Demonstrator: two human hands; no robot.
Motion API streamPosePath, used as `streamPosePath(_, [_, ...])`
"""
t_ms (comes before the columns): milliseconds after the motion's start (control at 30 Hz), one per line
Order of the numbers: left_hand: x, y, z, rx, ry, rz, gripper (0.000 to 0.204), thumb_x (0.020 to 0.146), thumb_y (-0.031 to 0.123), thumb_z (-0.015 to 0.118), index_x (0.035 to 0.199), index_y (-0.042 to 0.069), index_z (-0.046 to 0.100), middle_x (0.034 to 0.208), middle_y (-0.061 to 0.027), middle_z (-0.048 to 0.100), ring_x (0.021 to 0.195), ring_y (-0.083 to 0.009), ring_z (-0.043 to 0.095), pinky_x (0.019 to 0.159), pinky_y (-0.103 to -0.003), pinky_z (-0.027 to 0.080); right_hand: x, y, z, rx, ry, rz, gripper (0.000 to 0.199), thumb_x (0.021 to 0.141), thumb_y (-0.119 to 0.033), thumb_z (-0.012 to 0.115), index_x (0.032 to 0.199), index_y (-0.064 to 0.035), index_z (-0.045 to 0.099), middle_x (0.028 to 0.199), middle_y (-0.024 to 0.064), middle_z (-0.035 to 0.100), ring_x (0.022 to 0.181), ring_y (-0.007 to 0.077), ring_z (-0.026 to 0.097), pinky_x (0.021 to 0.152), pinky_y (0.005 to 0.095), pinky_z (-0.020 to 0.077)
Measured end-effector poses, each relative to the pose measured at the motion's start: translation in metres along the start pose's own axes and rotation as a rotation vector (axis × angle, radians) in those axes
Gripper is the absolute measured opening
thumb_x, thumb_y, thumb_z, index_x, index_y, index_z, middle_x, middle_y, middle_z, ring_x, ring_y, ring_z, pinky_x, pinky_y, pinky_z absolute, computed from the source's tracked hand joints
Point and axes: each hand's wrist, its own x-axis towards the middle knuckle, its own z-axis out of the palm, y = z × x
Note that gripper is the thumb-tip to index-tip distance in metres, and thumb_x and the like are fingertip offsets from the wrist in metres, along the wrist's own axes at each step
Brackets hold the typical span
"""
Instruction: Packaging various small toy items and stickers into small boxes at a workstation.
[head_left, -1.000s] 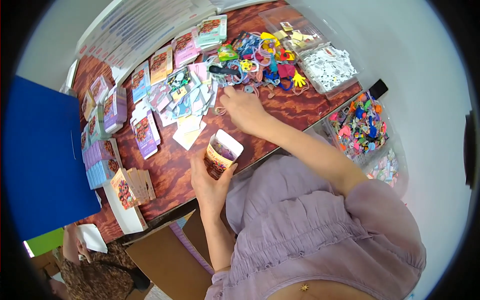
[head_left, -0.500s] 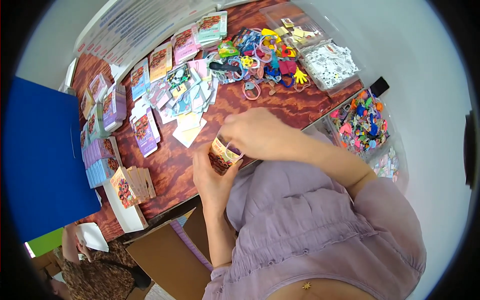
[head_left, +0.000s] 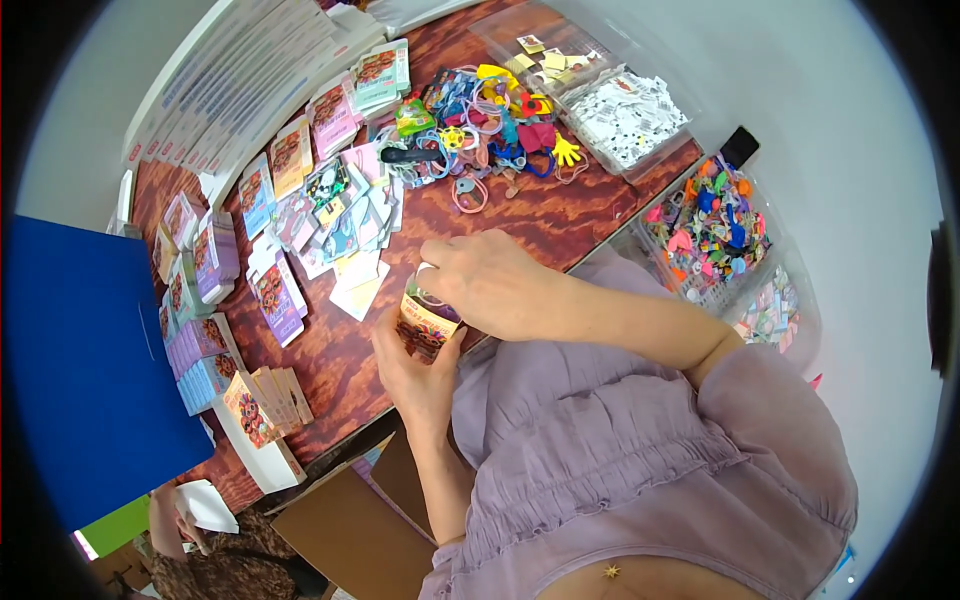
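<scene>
Small printed carton (head_left: pixel 424 325) held at the near edge of the reddish wooden worktop (head_left: pixel 560 215), just in front of the person's chest. Carton stands roughly upright, long axis vertical with a slight tilt, open mouth pointing up and away toward the toy heap (head_left: pixel 490 125). Left hand (head_left: pixel 415 375) cups it from below and behind, fingers wrapped on its lower walls: grip closed on the carton. Right hand (head_left: pixel 490 285) sits over the mouth, fingertips curled at the top flap; grip narrow, what it pinches cannot be told, as the hand covers the opening. One carton in hand. Beyond the carton: one loose heap of coloured rings and small toys; two clear trays (head_left: pixel 620 110) of printed slips, probably, at the far right; one clear bin (head_left: pixel 715 235) of bright plastic pieces to the carton's right, off the worktop. Left of the carton, many flat packets (head_left: pixel 275 290), too many to count surely. One blue panel (head_left: pixel 80 360) far left. Against a second ago: the right hand was out at the toy heap, carton mouth uncovered; now the hand is back on top of the carton.
</scene>
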Motion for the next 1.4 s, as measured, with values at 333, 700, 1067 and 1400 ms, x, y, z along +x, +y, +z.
streamPosePath(333, [0.0, -0.02, 0.01, -0.208, 0.001, -0.004, 0.069, 0.071, -0.005, 0.08, 0.132, 0.001, 0.049, 0.121, -0.0098, 0.047, 0.103, -0.0211, 0.056, 0.081, -0.032, 0.054, 0.009, -0.009, 0.012, 0.392, 0.027, 0.175, 0.036, 0.088, -0.016, 0.061, 0.121, -0.0043, 0.053, 0.081, 0.0169, 0.064, 0.073, 0.0367, 0.065, 0.06, 0.0461, 0.0513])
streamPosePath(700, [0.014, 0.008, 0.039, -0.28, -0.137, 0.027, 0.069, 0.071, -0.005, 0.08, 0.131, 0.0, 0.048, 0.122, -0.011, 0.046, 0.108, -0.0221, 0.055, 0.085, -0.033, 0.057, -0.048, 0.005, -0.019, 0.136, 0.192, 0.094, 0.054, 0.087, -0.016, 0.063, 0.138, -0.0067, 0.049, 0.099, 0.0143, 0.062, 0.085, 0.028, 0.062, 0.067, 0.0407, 0.0509])
streamPosePath(1067, [0.014, 0.026, 0.042, -0.281, -0.24, -0.048, 0.064, 0.072, -0.002, 0.081, 0.127, 0.0, 0.049, 0.123, -0.0086, 0.048, 0.114, -0.0196, 0.052, 0.086, -0.034, 0.059, -0.083, 0.276, -0.092, -0.317, 0.306, 1.005, 0.022, 0.082, -0.028, 0.069, 0.092, -0.0082, 0.072, 0.086, 0.015, 0.071, 0.084, 0.0325, 0.068, 0.072, 0.0448, 0.0517])
streamPosePath(1400, [0.014, 0.011, 0.039, -0.182, -0.244, -0.019, 0.066, 0.074, -0.002, 0.08, 0.132, 0.0, 0.048, 0.127, -0.0099, 0.048, 0.112, -0.0207, 0.055, 0.086, -0.034, 0.058, -0.104, 0.283, -0.112, 0.729, 0.419, 1.071, 0.018, 0.081, -0.017, 0.077, 0.088, -0.0055, 0.067, 0.084, 0.0027, 0.068, 0.063, 0.0099, 0.06, 0.05, 0.0252, 0.0418])
